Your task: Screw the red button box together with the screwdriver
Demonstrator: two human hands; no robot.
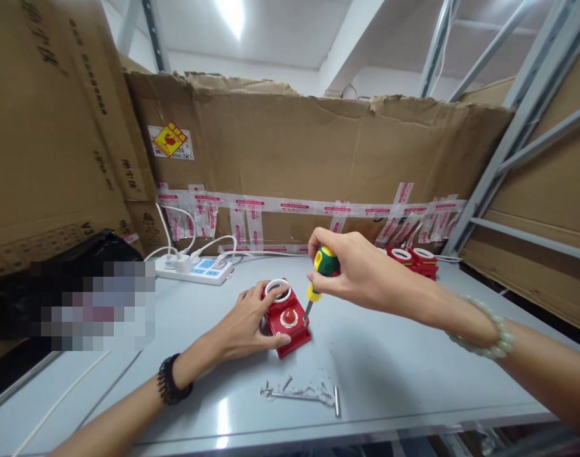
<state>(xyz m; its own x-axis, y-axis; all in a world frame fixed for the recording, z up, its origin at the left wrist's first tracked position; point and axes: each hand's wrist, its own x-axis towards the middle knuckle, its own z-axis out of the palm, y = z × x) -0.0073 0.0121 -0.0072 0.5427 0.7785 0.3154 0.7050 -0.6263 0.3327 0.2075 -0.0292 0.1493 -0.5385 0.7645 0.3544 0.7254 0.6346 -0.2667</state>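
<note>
A red box-like device (296, 339) with a white ring and a round red knob lies on the grey table. My left hand (246, 324) grips it from the left, its fingers over the ring end and its thumb along the near side. In my right hand (340, 260) is a screwdriver (314, 292) with a yellow and green handle. Its shaft slants down, and the tip meets the device's right edge near a corner. Any screw under the tip is too small to make out.
A metal T-shaped tool (299, 396) lies near the front edge among several small screws. A white power strip (199, 270) with plugged cords sits at the back left. More red devices (413, 260) stand at the back right. A large cardboard sheet (290, 158) walls off the back.
</note>
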